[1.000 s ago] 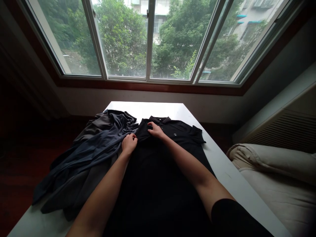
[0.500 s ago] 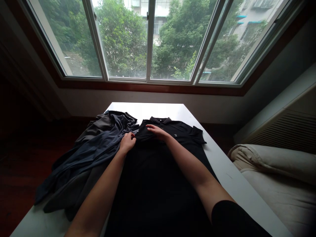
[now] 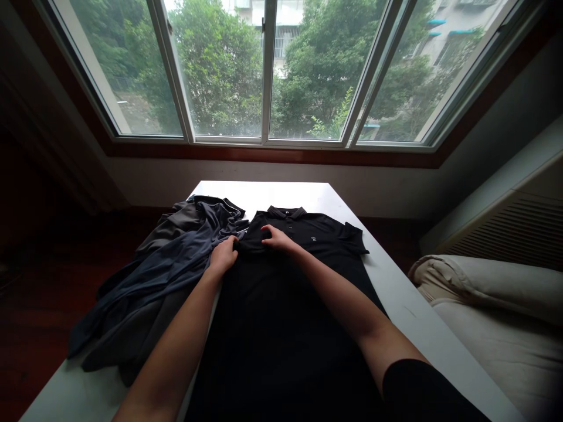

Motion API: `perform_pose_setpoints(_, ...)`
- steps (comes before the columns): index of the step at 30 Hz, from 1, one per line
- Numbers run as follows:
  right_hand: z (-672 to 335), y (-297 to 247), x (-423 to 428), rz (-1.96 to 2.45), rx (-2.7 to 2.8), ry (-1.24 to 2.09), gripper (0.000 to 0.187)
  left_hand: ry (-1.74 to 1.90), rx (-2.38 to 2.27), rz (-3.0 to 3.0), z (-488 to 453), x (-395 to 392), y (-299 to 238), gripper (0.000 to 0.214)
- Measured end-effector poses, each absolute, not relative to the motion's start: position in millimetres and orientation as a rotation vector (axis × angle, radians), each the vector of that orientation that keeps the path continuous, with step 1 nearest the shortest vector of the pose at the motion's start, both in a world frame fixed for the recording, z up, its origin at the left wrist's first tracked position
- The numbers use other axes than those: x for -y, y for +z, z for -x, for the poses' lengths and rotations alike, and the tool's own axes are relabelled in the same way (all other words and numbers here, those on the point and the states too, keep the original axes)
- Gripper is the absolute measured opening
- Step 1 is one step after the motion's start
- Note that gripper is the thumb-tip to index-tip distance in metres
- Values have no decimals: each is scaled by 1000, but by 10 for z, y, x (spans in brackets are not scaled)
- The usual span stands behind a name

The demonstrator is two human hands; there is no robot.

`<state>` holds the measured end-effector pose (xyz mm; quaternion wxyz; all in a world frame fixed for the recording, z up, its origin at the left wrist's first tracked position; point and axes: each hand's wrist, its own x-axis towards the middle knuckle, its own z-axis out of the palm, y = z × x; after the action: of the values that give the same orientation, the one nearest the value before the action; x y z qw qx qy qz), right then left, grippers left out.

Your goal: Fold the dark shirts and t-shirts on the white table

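A black polo shirt [image 3: 290, 316] lies spread out with its collar at the far end and a small light logo on the chest. At its left sleeve side, my left hand [image 3: 224, 255] is closed, pinching the edge of the cloth. My right hand [image 3: 278, 239] is at the upper chest, just left of the button placket. Its thumb and forefinger are apart, in a curve over the fabric; whether they touch it I cannot tell. Between the two hands the cloth is bunched in a low fold.
A heap of dark blue and grey clothes [image 3: 162, 275] lies left of the shirt on the white table [image 3: 422, 328], partly hanging over the edge. Beyond the table is a wide window [image 3: 264, 140]. To the right is a pale cushioned seat [image 3: 497, 293].
My left hand has shifted slightly left with the shirt's edge. My right hand has come down a little, and its fingers have curled from a flatter, stretched pose.
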<state>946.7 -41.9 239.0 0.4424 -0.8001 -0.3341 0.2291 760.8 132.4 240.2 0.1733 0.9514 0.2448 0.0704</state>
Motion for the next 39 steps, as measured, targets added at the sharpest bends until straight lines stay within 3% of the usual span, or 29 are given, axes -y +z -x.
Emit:
perform_pose_setpoints(4, -9470, 2467, 359, 1739, 734, 581, 42, 282, -691, -2722, -7598, -1309, 2402, 41)
perform_pose_setpoints(10, -9462, 2485, 275, 1374, 373, 733, 40, 307, -687, -2700, -7596, -1305, 2399, 38)
perform_pose_setpoints(20, -9204, 2325, 295, 1363, 353, 687, 69, 314, -672, -2676, -7602, -1302, 2395, 38)
perform_pose_setpoints(26, -9041, 2307, 265, 1482, 454, 761, 14, 313, -644, -2732, -7576, -1278, 2416, 39)
perform_pose_setpoints(36, -9250, 2492, 421, 1538, 457, 883, 11, 221, -876, -2758, -7582, -1223, 2477, 37)
perform_pose_setpoints(39, -9296, 2545, 515, 1508, 517, 1069, 17, 227, -860, -2728, -7577, -1232, 2475, 38)
